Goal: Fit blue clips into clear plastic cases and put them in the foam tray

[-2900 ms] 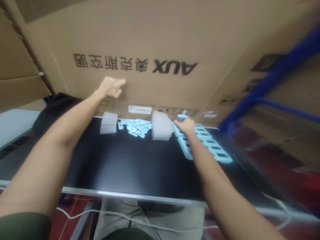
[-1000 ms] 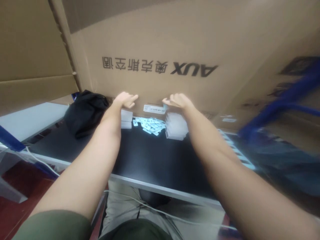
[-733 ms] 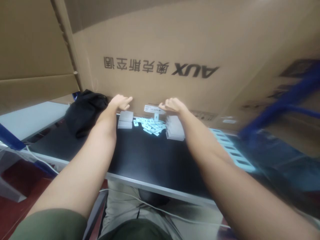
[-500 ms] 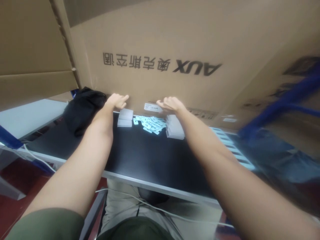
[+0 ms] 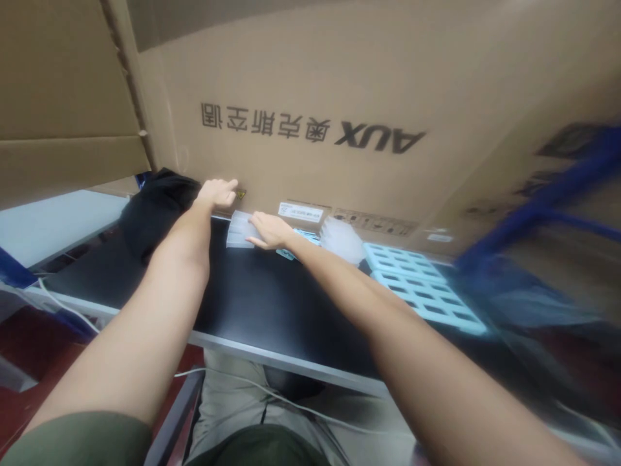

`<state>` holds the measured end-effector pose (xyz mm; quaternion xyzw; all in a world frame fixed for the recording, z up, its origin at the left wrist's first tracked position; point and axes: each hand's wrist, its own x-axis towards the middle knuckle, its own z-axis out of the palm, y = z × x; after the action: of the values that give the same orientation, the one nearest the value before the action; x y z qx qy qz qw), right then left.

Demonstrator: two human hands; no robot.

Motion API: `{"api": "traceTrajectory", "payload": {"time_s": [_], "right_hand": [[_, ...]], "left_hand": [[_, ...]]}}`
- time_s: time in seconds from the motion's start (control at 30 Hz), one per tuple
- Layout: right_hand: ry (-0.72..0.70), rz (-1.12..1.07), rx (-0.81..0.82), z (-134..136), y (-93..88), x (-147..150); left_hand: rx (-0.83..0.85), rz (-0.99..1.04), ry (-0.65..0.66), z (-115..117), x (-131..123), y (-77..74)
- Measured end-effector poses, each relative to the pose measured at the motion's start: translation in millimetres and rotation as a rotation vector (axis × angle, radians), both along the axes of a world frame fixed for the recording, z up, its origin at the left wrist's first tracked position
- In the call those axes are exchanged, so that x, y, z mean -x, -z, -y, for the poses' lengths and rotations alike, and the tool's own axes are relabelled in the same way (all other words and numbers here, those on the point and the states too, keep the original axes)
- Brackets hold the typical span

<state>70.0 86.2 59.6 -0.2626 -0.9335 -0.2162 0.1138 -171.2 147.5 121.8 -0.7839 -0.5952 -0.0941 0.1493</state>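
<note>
My left hand (image 5: 217, 192) rests with fingers stretched out against the lower face of the big brown cardboard box (image 5: 310, 97) behind the black table (image 5: 252, 304). My right hand (image 5: 268, 230) lies flat, fingers out, over the small light-blue flat parts (image 5: 290, 254), its fingertips touching the left stack of clear plastic pieces (image 5: 237, 228). It holds nothing that I can see. A second stack of clear pieces (image 5: 343, 238) stands to the right of my forearm.
Two light-blue slotted trays (image 5: 420, 285) lie at the table's right. A black cloth bundle (image 5: 155, 207) sits at the far left corner. Another cardboard box (image 5: 63, 97) hangs over the left. A blue frame (image 5: 557, 194) and white cable (image 5: 272, 395) are nearby.
My right hand left the cardboard box and came down to the left onto the blue parts and the left clear stack. My left hand slid slightly left along the box.
</note>
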Motion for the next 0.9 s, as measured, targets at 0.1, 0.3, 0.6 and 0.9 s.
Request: {"api": "traceTrajectory", "payload": {"time_s": [0.1,0.3,0.6,0.9], "right_hand": [[-0.028,0.023,0.014,2.7,6.7,13.2],[-0.050,0.026,-0.021,2.8,20.2,26.8],[0.018,0.039,-0.051,-5.4,29.5,29.9],[0.135,-0.084,-0.074,8.8,6.0,10.5]], "left_hand": [[-0.056,-0.054,-0.022,-2.7,-2.3,3.8],[-0.071,-0.040,-0.016,-5.3,-4.4,6.8],[-0.084,-0.043,-0.012,-2.0,-5.2,9.0],[-0.182,0.055,0.056,-0.1,-8.0,5.8]]}}
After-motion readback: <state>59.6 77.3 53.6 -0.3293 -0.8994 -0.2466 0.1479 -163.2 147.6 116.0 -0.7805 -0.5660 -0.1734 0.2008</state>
